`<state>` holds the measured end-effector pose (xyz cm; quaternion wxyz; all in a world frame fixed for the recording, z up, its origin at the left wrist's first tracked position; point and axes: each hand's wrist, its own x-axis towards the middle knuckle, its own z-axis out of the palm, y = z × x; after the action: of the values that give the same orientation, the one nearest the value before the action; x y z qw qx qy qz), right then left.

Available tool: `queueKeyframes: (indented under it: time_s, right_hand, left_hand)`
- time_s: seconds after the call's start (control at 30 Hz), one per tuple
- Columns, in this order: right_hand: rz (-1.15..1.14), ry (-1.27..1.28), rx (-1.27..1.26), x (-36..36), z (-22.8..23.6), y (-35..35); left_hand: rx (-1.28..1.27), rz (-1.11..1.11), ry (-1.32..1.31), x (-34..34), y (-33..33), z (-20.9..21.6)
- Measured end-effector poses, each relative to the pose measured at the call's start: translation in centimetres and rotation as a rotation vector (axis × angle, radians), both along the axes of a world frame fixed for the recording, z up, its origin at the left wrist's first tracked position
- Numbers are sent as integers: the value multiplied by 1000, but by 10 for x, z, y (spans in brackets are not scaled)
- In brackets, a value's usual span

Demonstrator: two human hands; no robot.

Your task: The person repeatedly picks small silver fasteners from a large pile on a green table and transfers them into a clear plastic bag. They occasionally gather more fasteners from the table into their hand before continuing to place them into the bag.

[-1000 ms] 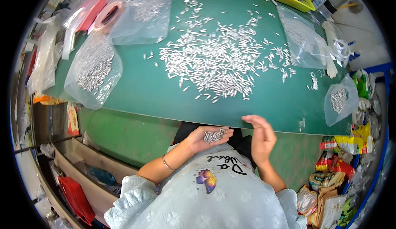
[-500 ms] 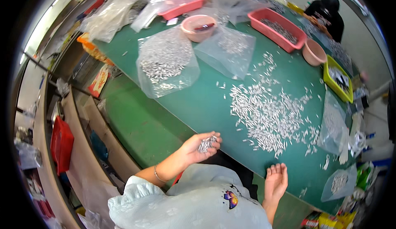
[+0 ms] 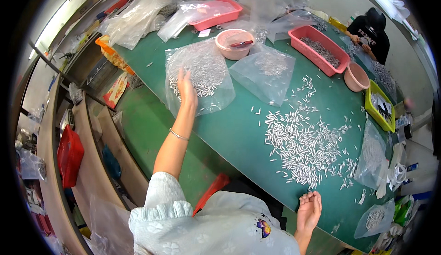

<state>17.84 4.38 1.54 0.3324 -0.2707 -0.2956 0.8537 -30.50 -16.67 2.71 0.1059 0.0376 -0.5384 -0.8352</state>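
Note:
My left hand (image 3: 187, 89) reaches over a clear plastic bag (image 3: 219, 104) holding many small silvery spindle-shaped pieces (image 3: 202, 73). Its fingers are stretched out beside those pieces, and I see none in the hand; the palm is partly turned away. At the near table edge rests my right hand (image 3: 309, 208), fingers loosely bent and apart from the thumb, with nothing visible in it. Just beyond it, a broad loose heap of the same silvery pieces (image 3: 301, 145) spreads over the green table (image 3: 229, 138).
A second clear bag (image 3: 262, 67), a round pink bowl (image 3: 233, 53) with a red-handled tool, and a long pink tray (image 3: 337, 67) of pieces stand farther back. On the right are a small pink tub (image 3: 356, 77) and a yellow-green basket (image 3: 380, 106). A person in black (image 3: 373, 32) works at the far right.
My left hand has swung forward and left from the table edge to the clear bag; the handful of silvery pieces no longer shows in it. My right hand has hardly moved.

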Motion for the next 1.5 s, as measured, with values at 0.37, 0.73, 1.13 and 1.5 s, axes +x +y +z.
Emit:
queueKeyframes:
  time_s: [0.37, 0.73, 1.13, 1.5]
  right_hand:
    - [-52, -462, 570, -9, 2, 59]
    - [375, -935, 1737, -96, -18, 158]
    - [548, -919, 1748, -38, 4, 92]
    - [162, -800, 1508, -12, 3, 85]
  left_hand:
    - [-514, -593, 297, 191, 65, -16]
    - [-1385, -1110, 999, 238, 165, -25]
    - [-1307, -1220, 829, 253, 105, -5]
    - [-572, -1796, 193, 317, 81, 19]
